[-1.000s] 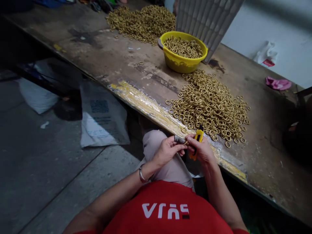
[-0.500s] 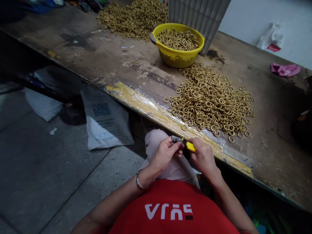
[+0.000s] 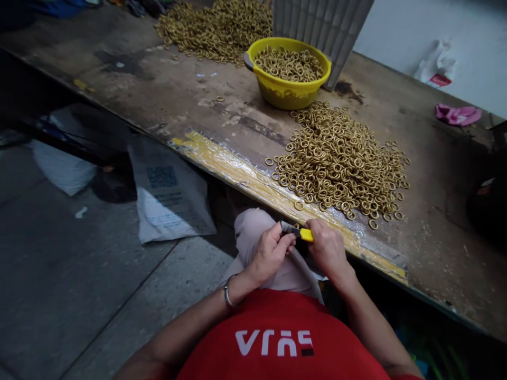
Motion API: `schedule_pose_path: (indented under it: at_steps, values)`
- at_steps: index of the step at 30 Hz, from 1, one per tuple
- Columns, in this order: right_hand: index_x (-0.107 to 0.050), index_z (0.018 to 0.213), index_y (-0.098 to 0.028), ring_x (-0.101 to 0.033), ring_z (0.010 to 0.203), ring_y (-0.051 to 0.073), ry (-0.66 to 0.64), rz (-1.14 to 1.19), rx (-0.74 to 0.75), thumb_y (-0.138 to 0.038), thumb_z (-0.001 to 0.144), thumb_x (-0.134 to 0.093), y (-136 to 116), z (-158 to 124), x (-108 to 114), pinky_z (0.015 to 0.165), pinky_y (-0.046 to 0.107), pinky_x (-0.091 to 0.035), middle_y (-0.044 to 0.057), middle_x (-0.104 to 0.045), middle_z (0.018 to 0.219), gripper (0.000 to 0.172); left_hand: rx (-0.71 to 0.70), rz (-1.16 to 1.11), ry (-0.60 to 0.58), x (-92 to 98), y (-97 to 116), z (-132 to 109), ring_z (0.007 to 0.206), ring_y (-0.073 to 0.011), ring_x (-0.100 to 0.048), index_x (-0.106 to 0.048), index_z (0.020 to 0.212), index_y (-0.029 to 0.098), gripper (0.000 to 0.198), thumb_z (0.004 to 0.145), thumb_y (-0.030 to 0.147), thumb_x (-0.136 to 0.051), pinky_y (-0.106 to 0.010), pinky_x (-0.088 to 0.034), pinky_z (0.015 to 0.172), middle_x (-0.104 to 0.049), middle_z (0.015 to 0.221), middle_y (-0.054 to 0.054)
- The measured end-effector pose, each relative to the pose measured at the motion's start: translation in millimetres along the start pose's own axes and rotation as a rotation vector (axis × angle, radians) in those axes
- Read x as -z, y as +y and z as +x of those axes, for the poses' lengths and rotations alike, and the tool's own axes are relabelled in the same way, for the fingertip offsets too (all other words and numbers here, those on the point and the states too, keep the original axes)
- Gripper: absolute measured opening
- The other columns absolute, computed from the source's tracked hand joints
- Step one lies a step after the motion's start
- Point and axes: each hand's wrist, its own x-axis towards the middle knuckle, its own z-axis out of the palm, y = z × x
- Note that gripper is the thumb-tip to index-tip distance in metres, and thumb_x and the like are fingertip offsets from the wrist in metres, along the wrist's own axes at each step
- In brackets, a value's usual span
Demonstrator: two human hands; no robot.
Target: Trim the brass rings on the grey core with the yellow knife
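Observation:
My right hand (image 3: 327,248) is closed around the yellow handle of a knife (image 3: 306,235), whose dark front end points left. My left hand (image 3: 273,250) is pinched close to that end, with a grey wrapping (image 3: 285,227) by its fingertips. A small bit of a gold-coloured ring (image 3: 297,226) shows between the hands; the fingers hide most of it. Both hands are above my lap, just off the table's near edge. Beyond them on the table lies a pile of gold-coloured rings (image 3: 340,158), with one loose ring (image 3: 298,205) nearest the hands.
A yellow basin (image 3: 291,95) full of rings stands behind the pile, against a grey ribbed panel (image 3: 317,31). Another ring heap (image 3: 217,31) lies at the back left. Yellow tape (image 3: 237,169) covers the table edge. White sacks (image 3: 170,195) stand below, left. A pink cloth (image 3: 457,114) lies right.
The knife and my right hand have shifted slightly, and the handle lies a little more level. My left hand stays pinched in nearly the same place. The whole view has moved slightly.

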Motion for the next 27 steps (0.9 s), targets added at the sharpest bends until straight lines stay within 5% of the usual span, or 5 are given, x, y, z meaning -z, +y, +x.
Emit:
schedule_pose_path:
  at_steps: [4, 7, 16, 22, 27]
  values:
    - [-0.064, 0.093, -0.016, -0.057, 0.066, 0.019, 0.087, -0.105, -0.201, -0.003, 0.081, -0.044, 21.3, 13.5, 2.5, 0.058, 0.029, -0.033, 0.01, -0.068, 0.08, 0.026, -0.082, 0.091, -0.119, 5.2, 16.6, -13.8, 0.059, -0.0112, -0.051, -0.056, 0.068, 0.018, 0.018, 0.084, 0.025, -0.061, -0.023, -0.042, 0.059, -0.058, 0.062, 0.001]
    - [-0.065, 0.099, -0.017, -0.058, 0.075, 0.018, 0.16, -0.031, -0.094, -0.002, 0.078, -0.046, 21.7, 23.8, 4.6, 0.064, 0.028, -0.037, 0.008, -0.067, 0.089, 0.032, 0.047, -0.124, -0.251, 6.2, 17.8, -13.5, 0.057, -0.0111, -0.052, -0.06, 0.076, 0.016, 0.02, 0.083, 0.034, -0.064, -0.023, -0.043, 0.056, -0.059, 0.065, -0.001]
    - [-0.065, 0.094, -0.017, -0.055, 0.07, 0.016, -0.041, -0.031, 0.06, -0.007, 0.085, -0.049, -3.9, 59.7, -4.4, 0.059, 0.027, -0.032, 0.008, -0.062, 0.095, 0.021, 0.29, -0.719, -0.201, 20.1, -1.1, 8.7, 0.059, -0.0117, -0.059, -0.057, 0.091, 0.015, 0.033, 0.073, 0.037, -0.074, -0.021, -0.045, 0.049, -0.067, 0.079, -0.005]
    - [-0.057, 0.071, -0.019, -0.047, 0.064, 0.013, -0.101, 0.763, 0.186, -0.034, 0.093, -0.051, 11.6, 40.8, 24.3, 0.061, 0.024, -0.037, -0.002, -0.052, 0.068, 0.027, 0.286, -0.586, -0.07, 27.1, 4.2, 17.0, 0.047, -0.007, -0.053, -0.052, 0.08, 0.016, 0.037, 0.075, 0.046, -0.074, -0.014, -0.033, 0.036, -0.063, 0.066, 0.0]
    - [-0.062, 0.075, -0.018, -0.046, 0.063, 0.011, -0.274, 1.081, 0.188, -0.041, 0.089, -0.057, 14.1, 24.2, 36.9, 0.06, 0.023, -0.037, -0.003, -0.054, 0.068, 0.028, 0.344, -0.511, -0.266, 17.2, 7.4, 16.3, 0.038, -0.0038, -0.045, -0.053, 0.08, 0.016, 0.044, 0.072, 0.052, -0.076, -0.013, -0.025, 0.032, -0.063, 0.06, 0.002]
